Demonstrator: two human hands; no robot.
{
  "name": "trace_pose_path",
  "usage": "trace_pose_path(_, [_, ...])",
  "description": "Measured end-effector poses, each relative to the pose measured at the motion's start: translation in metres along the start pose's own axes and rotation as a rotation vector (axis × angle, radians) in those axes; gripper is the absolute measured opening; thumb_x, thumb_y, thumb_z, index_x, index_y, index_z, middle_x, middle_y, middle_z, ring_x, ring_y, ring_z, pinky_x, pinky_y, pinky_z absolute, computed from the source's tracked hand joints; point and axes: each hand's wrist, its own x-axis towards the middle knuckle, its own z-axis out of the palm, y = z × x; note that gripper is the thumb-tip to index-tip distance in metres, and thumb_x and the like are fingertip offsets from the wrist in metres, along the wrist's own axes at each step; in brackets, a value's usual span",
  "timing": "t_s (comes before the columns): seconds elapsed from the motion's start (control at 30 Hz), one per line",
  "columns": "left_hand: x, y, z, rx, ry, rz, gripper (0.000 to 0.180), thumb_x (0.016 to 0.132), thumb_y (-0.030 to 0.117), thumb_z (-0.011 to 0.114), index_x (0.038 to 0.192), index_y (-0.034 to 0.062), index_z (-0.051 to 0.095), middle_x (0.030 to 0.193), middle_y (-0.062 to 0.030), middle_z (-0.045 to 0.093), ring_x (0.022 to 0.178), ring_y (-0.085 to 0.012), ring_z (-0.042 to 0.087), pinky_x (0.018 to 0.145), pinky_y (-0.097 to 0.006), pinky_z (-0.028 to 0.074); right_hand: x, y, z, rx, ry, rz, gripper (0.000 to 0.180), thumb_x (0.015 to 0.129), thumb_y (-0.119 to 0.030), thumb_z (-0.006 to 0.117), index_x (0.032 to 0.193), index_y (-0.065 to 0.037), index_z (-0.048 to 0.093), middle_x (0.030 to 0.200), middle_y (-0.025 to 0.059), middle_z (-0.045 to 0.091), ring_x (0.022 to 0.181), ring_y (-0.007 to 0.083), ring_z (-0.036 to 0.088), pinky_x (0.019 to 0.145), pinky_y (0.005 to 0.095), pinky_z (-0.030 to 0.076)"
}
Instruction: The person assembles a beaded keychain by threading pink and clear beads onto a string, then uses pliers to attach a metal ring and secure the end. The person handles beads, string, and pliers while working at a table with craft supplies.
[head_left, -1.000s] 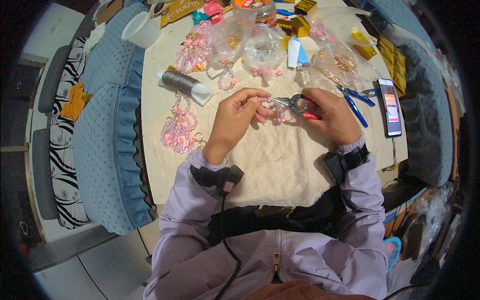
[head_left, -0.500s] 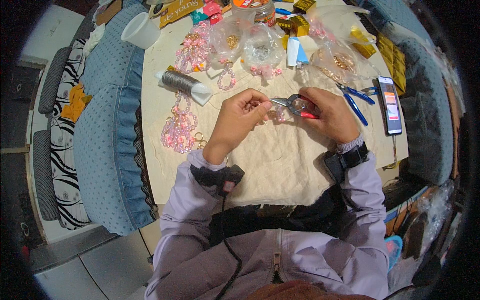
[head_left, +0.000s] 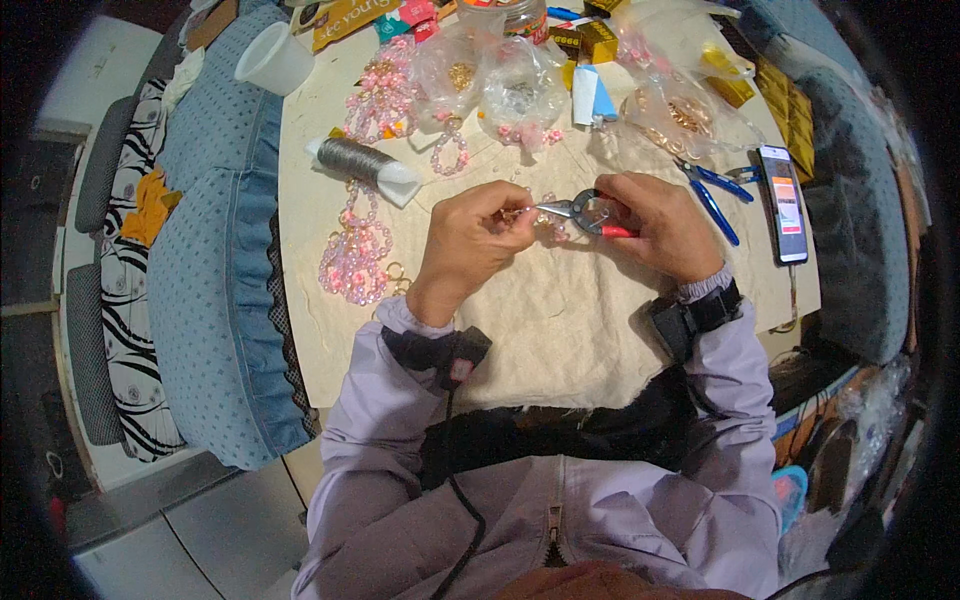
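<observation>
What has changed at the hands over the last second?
Little. The right hand keeps its grip on the red-handled pliers, whose tips have stayed at the small pink beaded piece pinched in the left hand. Both hands have drifted slightly. The blue pliers and phone are unmoved.

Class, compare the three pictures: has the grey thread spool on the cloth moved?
No. The grey thread spool lies in the same spot between the white cup and the pink bead charm as before.
</observation>
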Motion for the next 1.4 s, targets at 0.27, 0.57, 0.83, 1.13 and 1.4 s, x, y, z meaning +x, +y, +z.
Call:
trace_pose_path(0.27, [0.0032,-0.005,-0.0062,0.2,0.035,0.277,0.015,0.077,0.004,0.074,0.092,0.0037,0.073,0.082,-0.0074,0.07,0.077,-0.0153,0.065,0.069,-0.028,0.051,-0.0012,0.0023,-0.0004,0.015,-0.017,-0.004,0.035,0.073,-0.013,0.076,0.104,-0.006,0.06,0.079,0.0104,0.061,0.069,0.0284,0.062,0.06,0.0378,0.048])
trace_pose_path(0.57, [0.0013,-0.0047,-0.003,0.122,0.051,0.17,0.015,0.075,0.002,0.072,0.089,0.0042,0.073,0.082,-0.0074,0.069,0.076,-0.0165,0.064,0.07,-0.028,0.051,-0.0024,0.0028,-0.0007,0.048,-0.023,0.005,0.038,0.073,-0.014,0.078,0.106,-0.005,0.06,0.079,0.0104,0.061,0.069,0.0273,0.062,0.06,0.0375,0.048])
trace_pose_path(0.83, [0.0017,-0.0067,-0.0034,0.147,0.025,0.197,0.016,0.074,-0.001,0.069,0.089,0.0034,0.072,0.08,-0.007,0.068,0.074,-0.0166,0.063,0.07,-0.029,0.051,-0.0027,0.0019,0.0009,0.046,-0.016,-0.009,0.037,0.074,-0.013,0.078,0.105,-0.005,0.06,0.078,0.0091,0.061,0.069,0.0263,0.063,0.06,0.0368,0.048])
trace_pose_path(1.13, [0.0016,-0.0061,-0.0039,0.094,0.009,0.16,0.013,0.075,-0.001,0.069,0.088,0.0013,0.069,0.08,-0.0062,0.067,0.074,-0.0142,0.062,0.07,-0.027,0.05,-0.0036,0.0031,0.0003,0.043,-0.019,0.004,0.037,0.073,-0.014,0.078,0.104,-0.006,0.061,0.078,0.0097,0.061,0.069,0.0262,0.063,0.06,0.0363,0.049])
trace_pose_path(1.4, [0.0002,-0.0075,-0.0029,0.003,-0.001,0.052,0.009,0.079,-0.002,0.067,0.088,0.0,0.067,0.08,-0.0038,0.065,0.072,-0.0088,0.059,0.067,-0.025,0.049,-0.0043,0.0,0.0012,0.065,0.004,0.012,0.038,0.072,-0.014,0.078,0.105,-0.006,0.062,0.079,0.0098,0.062,0.07,0.0263,0.064,0.06,0.0356,0.049])
